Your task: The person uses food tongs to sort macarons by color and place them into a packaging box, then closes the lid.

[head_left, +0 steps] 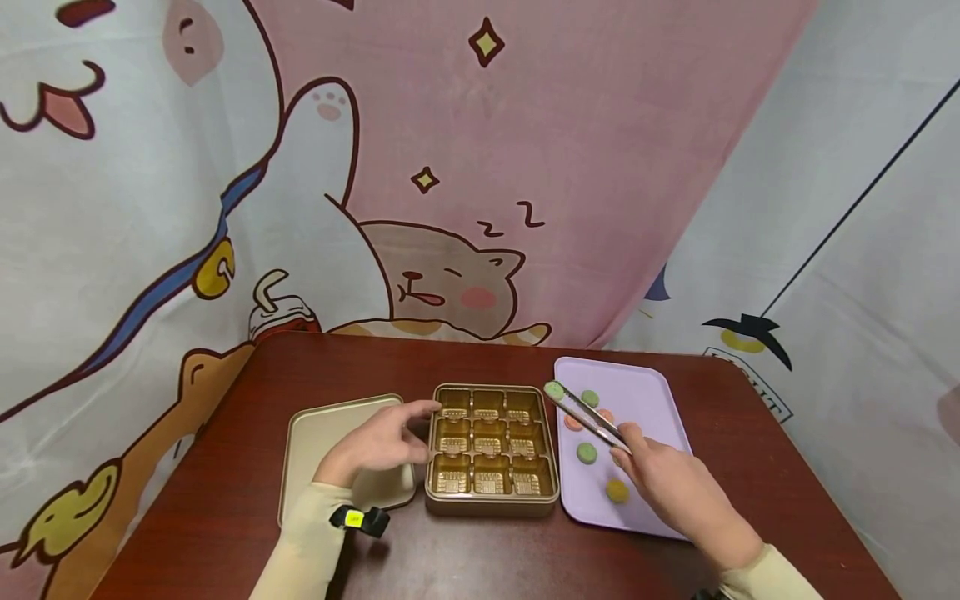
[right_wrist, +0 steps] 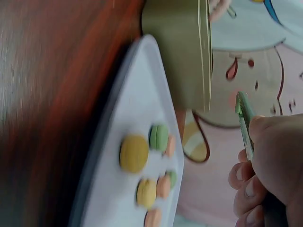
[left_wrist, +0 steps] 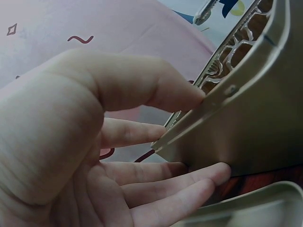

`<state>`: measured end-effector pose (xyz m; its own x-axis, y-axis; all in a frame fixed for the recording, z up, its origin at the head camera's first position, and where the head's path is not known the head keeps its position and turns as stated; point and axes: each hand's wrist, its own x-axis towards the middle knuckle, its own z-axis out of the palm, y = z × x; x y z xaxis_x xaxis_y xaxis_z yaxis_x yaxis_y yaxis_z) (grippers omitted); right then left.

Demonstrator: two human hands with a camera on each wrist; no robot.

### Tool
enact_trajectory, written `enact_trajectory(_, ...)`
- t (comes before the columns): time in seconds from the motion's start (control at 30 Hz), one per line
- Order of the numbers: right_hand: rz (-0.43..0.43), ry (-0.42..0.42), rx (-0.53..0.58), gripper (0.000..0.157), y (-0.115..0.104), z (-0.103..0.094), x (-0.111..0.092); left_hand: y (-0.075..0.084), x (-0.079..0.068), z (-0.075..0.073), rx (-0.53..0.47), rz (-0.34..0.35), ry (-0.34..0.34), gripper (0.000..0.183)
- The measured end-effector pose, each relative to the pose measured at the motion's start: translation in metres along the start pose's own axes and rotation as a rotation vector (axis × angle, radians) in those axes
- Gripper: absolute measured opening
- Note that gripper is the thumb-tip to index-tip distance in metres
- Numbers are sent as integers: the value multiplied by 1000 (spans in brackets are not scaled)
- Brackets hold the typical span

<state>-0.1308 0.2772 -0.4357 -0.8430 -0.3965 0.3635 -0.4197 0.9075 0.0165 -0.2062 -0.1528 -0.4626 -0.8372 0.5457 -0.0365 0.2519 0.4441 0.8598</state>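
Note:
My right hand [head_left: 678, 487] grips metal tongs [head_left: 601, 431]. A green macaron [head_left: 553, 390] sits pinched at their tips, above the gap between the lilac tray [head_left: 630, 379] and a gold box [head_left: 492, 507]. The box has a gold insert with several square compartments. At its left side is my left hand [head_left: 384, 437]; in the left wrist view its thumb and fingertips rest against the rim and outer wall. On the tray lie several macarons, among them a yellow one [head_left: 617, 491], a green one [head_left: 587, 452] and a pinkish-orange one [head_left: 573, 422].
A flat gold lid [head_left: 322, 442] lies on the dark red-brown table [head_left: 420, 554] left of the box, partly under my left forearm. A curtain with cartoon animals [head_left: 465, 283] hangs directly behind the table's far edge.

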Motion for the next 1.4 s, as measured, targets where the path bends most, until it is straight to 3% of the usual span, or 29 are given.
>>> enact_trajectory(0.17, -135, 112, -1, 32, -23, 5, 0, -1, 0, 0, -1, 6, -3, 79)
enact_trajectory(0.4, -216, 121, 59, 24, -52, 3, 2, 0, -1, -1, -11, 1, -6, 81)
enact_trajectory(0.7, -340, 132, 60, 28, -76, 5, 4, 1, -1, -1, -3, -3, -9, 81)
enact_trajectory(1.0, -388, 77, 83, 21, -89, 10, 3, 0, 0, 0, 12, -7, -5, 80)
enact_trajectory(1.4, -370, 74, 48, 28, -92, 10, 2, 0, -1, -1, 4, -3, -7, 80)
